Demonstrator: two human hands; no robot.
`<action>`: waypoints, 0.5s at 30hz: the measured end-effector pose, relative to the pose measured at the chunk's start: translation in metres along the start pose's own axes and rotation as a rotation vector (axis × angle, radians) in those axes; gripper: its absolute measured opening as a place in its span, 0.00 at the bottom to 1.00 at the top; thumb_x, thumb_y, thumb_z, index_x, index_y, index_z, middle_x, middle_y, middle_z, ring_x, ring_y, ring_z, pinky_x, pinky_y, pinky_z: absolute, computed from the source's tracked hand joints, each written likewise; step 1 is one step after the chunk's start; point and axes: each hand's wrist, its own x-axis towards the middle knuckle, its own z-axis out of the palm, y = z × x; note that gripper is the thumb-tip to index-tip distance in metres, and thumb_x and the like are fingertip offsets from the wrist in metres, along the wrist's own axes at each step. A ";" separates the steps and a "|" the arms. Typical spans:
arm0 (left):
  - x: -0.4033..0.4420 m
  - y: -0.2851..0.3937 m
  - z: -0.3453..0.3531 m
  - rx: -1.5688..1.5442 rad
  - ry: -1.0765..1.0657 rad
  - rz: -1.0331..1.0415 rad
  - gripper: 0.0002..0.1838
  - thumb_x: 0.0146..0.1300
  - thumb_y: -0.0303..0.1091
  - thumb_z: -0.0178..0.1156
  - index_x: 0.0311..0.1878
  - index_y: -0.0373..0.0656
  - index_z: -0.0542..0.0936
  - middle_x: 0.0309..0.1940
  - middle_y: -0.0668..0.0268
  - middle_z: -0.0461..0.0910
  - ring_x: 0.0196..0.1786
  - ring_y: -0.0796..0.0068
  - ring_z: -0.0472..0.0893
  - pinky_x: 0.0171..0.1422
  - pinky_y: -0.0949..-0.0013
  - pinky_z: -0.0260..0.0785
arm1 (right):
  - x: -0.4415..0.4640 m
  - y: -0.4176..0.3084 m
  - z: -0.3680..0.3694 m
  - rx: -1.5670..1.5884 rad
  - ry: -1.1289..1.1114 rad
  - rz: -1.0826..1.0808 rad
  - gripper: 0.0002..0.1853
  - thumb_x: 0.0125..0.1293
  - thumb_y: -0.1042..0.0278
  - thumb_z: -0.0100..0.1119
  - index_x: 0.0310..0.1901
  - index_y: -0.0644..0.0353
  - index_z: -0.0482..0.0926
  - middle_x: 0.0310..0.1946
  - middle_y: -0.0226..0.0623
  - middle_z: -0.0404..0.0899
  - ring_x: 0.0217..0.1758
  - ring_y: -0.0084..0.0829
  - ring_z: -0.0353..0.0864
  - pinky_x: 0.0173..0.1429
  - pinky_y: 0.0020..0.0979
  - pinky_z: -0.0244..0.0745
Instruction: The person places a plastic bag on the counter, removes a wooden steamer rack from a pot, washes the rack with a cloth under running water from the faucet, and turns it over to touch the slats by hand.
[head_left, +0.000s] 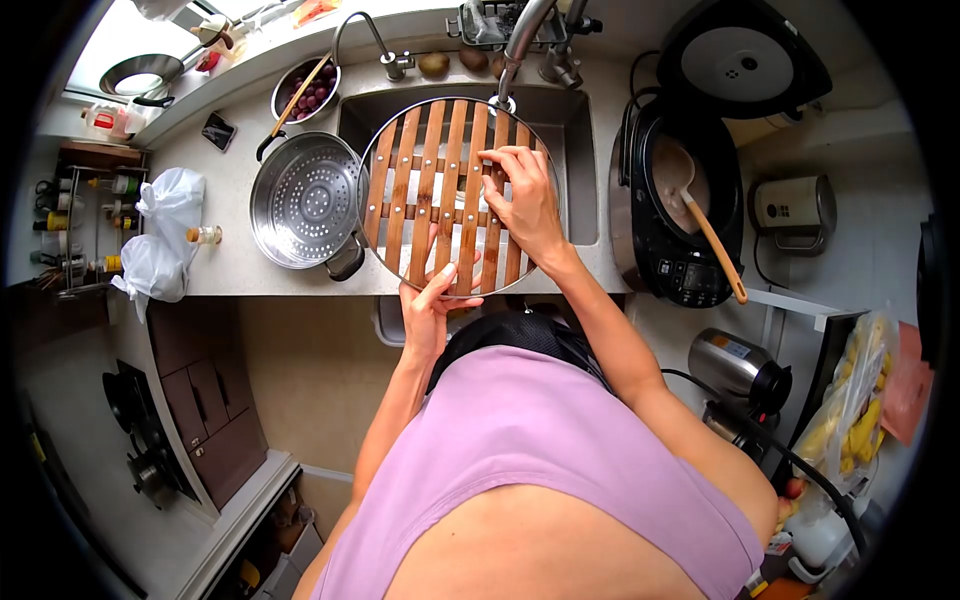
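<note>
Pale stone table [228, 235] is lit from a window side, with a grey metal sink [581, 200] set in it. Round brown wooden slatted rack with thin metal rim [427, 180] is held above the sink. Near edge is gripped by left hand [428, 315], thumb on top, fingers below. Slats are touched by bent fingers of right hand [527, 200]; whether one is pinched can't be told. Silver perforated metal pot [318, 195] is overlapped by the rack's left side; contact unclear. Open black rice cooker [690, 268] is placed right of the sink, wooden-handled ladle [712, 238] inside.
</note>
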 end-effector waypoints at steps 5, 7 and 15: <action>-0.001 -0.001 0.001 0.038 0.017 0.032 0.34 0.64 0.29 0.53 0.73 0.43 0.56 0.52 0.45 0.78 0.45 0.62 0.85 0.36 0.68 0.84 | 0.000 0.001 0.003 0.053 0.074 0.036 0.16 0.55 0.75 0.63 0.47 0.63 0.78 0.45 0.42 0.73 0.51 0.42 0.71 0.56 0.37 0.69; -0.001 0.000 -0.001 0.038 0.008 0.017 0.34 0.64 0.29 0.53 0.73 0.42 0.55 0.53 0.46 0.77 0.46 0.62 0.85 0.36 0.68 0.84 | -0.002 0.005 0.003 0.079 0.040 0.039 0.16 0.54 0.75 0.63 0.46 0.63 0.77 0.45 0.42 0.73 0.51 0.43 0.71 0.56 0.38 0.69; -0.001 0.001 0.004 0.052 0.006 0.022 0.34 0.65 0.30 0.54 0.73 0.41 0.55 0.57 0.48 0.74 0.50 0.60 0.83 0.37 0.67 0.85 | 0.005 0.005 0.002 0.067 0.050 -0.106 0.18 0.56 0.79 0.60 0.49 0.62 0.73 0.45 0.41 0.75 0.47 0.36 0.76 0.50 0.33 0.73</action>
